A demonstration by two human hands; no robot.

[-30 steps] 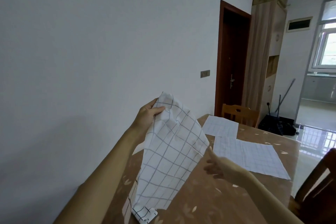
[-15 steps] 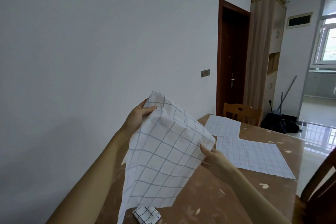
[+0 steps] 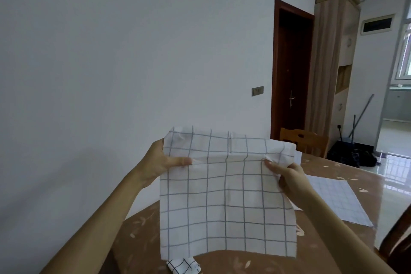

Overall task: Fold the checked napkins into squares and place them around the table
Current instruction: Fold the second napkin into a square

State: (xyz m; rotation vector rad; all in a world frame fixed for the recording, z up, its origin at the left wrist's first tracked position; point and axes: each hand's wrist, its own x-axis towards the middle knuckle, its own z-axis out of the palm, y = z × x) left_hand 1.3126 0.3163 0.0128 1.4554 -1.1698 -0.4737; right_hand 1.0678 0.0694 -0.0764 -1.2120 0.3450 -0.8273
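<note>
The left hand (image 3: pixel 158 163) and right hand (image 3: pixel 289 176) pinch a checked napkin (image 3: pixel 226 196) in their fingers, up over the brown table (image 3: pixel 255 262). A flat napkin (image 3: pixel 333 198) lies there. A dark door (image 3: pixel 291 73) stands behind.

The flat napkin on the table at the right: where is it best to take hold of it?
Pinch its near right corner from above: the flat napkin lies spread on the table, so only edges give a lip, and that corner is uncovered.
</note>
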